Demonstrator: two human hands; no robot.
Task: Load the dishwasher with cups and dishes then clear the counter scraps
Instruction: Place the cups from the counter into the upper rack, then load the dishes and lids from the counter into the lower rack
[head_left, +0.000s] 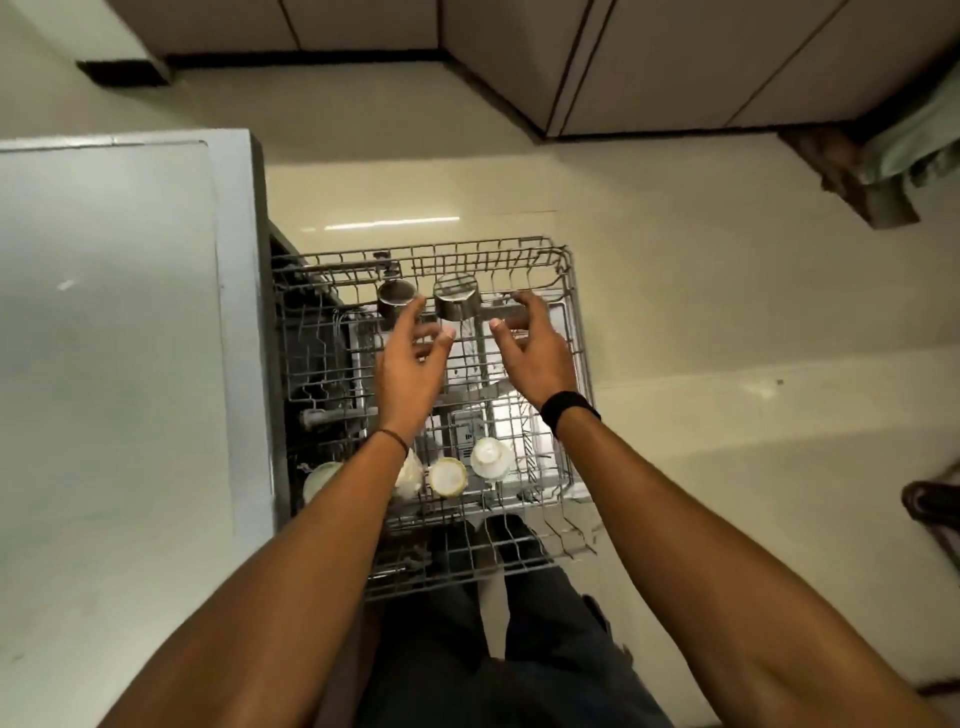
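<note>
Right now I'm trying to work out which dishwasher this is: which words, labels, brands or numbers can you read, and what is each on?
No text here can be read.
Door panel, seen through the rack: dark marks, too blurred to read.
Steel cups, white cups, black wristband: no print visible.

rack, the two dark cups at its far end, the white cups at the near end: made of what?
Rack: thin grey wire grid, likely coated steel, matte.
Far cups: probably stainless steel, grey with a dull metallic sheen.
White cups: ceramic by the look, glossy and opaque; plastic not excluded.
</note>
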